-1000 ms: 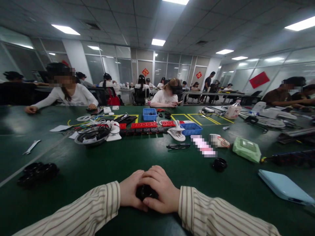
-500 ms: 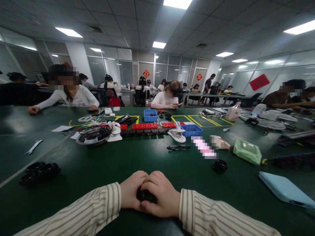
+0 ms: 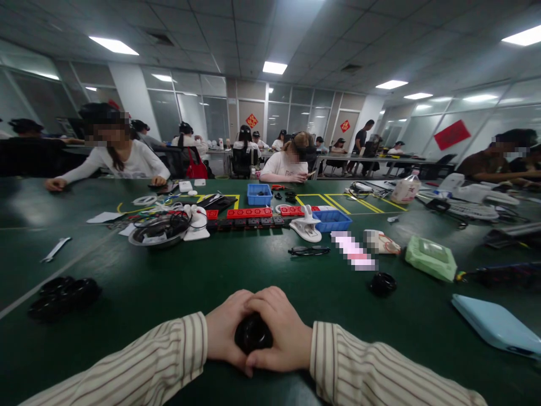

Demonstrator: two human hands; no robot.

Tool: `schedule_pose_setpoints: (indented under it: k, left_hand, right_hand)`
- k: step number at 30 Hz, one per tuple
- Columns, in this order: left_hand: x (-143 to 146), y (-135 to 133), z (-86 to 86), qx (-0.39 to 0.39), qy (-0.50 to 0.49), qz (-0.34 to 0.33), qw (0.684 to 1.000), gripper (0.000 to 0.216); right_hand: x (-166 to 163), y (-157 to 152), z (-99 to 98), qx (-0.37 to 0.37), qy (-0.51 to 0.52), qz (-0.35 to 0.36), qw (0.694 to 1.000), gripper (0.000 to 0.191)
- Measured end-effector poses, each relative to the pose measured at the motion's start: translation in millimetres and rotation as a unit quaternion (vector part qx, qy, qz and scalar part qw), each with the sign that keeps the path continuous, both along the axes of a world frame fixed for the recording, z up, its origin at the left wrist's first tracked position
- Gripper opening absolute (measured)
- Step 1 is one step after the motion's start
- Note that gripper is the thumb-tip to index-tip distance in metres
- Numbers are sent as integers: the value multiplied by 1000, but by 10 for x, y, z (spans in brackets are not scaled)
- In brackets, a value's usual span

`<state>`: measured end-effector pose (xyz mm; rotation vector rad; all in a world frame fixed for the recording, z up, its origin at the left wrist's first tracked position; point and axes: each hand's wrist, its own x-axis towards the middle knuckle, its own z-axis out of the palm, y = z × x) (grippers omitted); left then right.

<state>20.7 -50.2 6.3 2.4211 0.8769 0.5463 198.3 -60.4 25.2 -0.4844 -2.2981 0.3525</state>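
Observation:
My left hand (image 3: pixel 226 329) and my right hand (image 3: pixel 285 332) are cupped around a shiny black round part (image 3: pixel 253 334), low over the near middle of the table. Their fingertips meet beyond it and the thumbs come together on the near side. Between the palms the part's rounded top shows; its underside is hidden. A similar black ring-like part (image 3: pixel 382 284) lies to the right of my hands. Several more black rounded parts (image 3: pixel 63 297) sit in a cluster at the left.
On the green table (image 3: pixel 169 276) lie a wrench (image 3: pixel 56 250), eyeglasses (image 3: pixel 308 251), a green packet (image 3: pixel 431 258) and a light blue case (image 3: pixel 494 324). Farther back are a metal bowl (image 3: pixel 154 234), red blocks (image 3: pixel 249 213), a white clip stand (image 3: pixel 306 225) and blue bins (image 3: pixel 332 220). Co-workers sit beyond.
My right hand's fingers have shifted off the top of the black part, so more of it shows between my hands. The camera view has moved slightly.

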Motion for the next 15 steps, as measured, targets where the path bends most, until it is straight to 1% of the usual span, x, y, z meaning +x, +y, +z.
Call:
schedule_pose_setpoints:
  k: [2, 4, 6, 8, 10, 12, 15]
  left_hand:
    - [7, -4, 15, -6, 2, 9, 1000, 84]
    - [9, -9, 21, -2, 7, 11, 1000, 78]
    - [7, -17, 21, 7, 12, 10, 1000, 66]
    - [1, -23, 20, 11, 12, 11, 1000, 54]
    - [-5, -26, 17, 7, 10, 6, 1000, 48]
    - [-6, -24, 10, 5, 11, 0, 1000, 46]
    - [4, -20, -14, 12, 17, -8, 1000, 42]
  right_hand:
    - [-10, 12, -54, -5, -3, -33, 999, 69]
    - [-25, 12, -97, -1, -12, -57, 998, 69]
    - [-38, -1, -116, 8, -28, -68, 997, 63]
    - [-41, -22, -107, 13, -48, -68, 996, 52]
    - [-34, -42, -78, 15, -62, -58, 996, 41]
    - [-19, -57, -46, 23, -66, -33, 997, 32]
    - [-4, -71, -26, 43, -81, 25, 995, 28]
